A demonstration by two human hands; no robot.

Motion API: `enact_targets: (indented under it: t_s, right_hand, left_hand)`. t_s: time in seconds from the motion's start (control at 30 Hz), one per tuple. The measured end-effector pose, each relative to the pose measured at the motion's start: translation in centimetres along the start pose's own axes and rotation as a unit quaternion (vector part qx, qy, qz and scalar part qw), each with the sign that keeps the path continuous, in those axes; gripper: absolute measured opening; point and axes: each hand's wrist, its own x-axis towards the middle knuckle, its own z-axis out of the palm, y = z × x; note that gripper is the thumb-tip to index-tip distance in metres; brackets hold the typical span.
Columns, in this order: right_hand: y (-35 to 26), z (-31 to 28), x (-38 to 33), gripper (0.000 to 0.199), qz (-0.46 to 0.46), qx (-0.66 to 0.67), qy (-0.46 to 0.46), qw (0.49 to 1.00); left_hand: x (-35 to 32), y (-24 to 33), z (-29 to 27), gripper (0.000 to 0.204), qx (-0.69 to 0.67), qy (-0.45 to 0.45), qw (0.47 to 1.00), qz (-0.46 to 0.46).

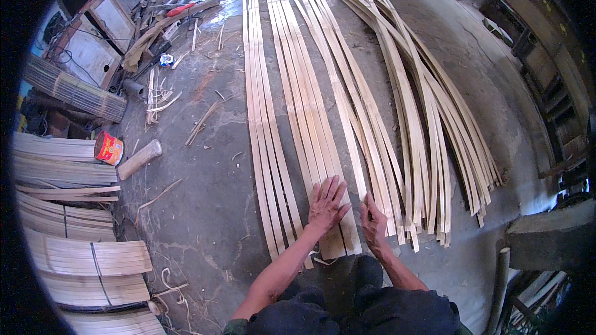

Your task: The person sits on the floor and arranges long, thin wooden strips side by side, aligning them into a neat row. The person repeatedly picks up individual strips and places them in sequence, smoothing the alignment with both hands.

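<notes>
Long, flat, pale strips, apparently split bamboo, lie lengthwise on the floor in front of me. My left hand (326,208) rests flat, fingers spread, on the near part of a middle row of strips (305,118) set side by side. Just right of that row, my right hand (374,222) has its fingers curled round the near end of a single bamboo strip (349,142). A narrower row of strips (263,130) lies to the left with a gap between. Further right, more loose strips (377,149) run beside the held one.
A crossed pile of strips (428,118) spreads at the right. Tied strip bundles (90,254) are stacked at the lower left, near a red tin (108,148) and a short wooden cylinder (139,159). Scraps (202,122) litter the grey floor. A concrete block (552,236) stands at the right.
</notes>
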Motion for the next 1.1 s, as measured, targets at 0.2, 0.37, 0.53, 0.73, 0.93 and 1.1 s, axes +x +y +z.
enact_targets:
  t_s: [0.2, 0.37, 0.53, 0.73, 0.93, 1.1]
  right_hand:
    - [1.4, 1.1, 1.5, 0.043, 0.077, -0.047, -0.057, 0.994]
    - [2.4, 1.6, 2.8, 0.045, 0.111, -0.054, -0.092, 0.988]
    - [5.0, 1.8, 2.4, 0.045, 0.059, -0.053, -0.058, 0.995]
    - [3.0, 0.9, 1.5, 0.049, 0.008, -0.204, -0.127, 0.971]
    - [3.4, -0.2, 2.1, 0.052, 0.046, -0.197, -0.175, 0.964]
    - [1.1, -0.4, 2.3, 0.050, -0.003, -0.324, -0.185, 0.928]
  left_hand:
    - [0.1, 0.1, 0.1, 0.069, 0.029, -0.012, 0.999, -0.003]
    - [0.1, -0.1, 0.0, 0.068, 0.004, 0.001, 1.000, -0.002]
    - [0.5, 0.6, 0.2, 0.067, -0.009, 0.011, 1.000, 0.007]
    - [-0.2, -0.2, 0.1, 0.067, -0.004, 0.012, 1.000, -0.007]
    - [0.2, 0.1, 0.5, 0.067, 0.002, 0.014, 1.000, 0.003]
    - [0.1, -0.3, 0.6, 0.068, 0.026, 0.007, 1.000, -0.002]
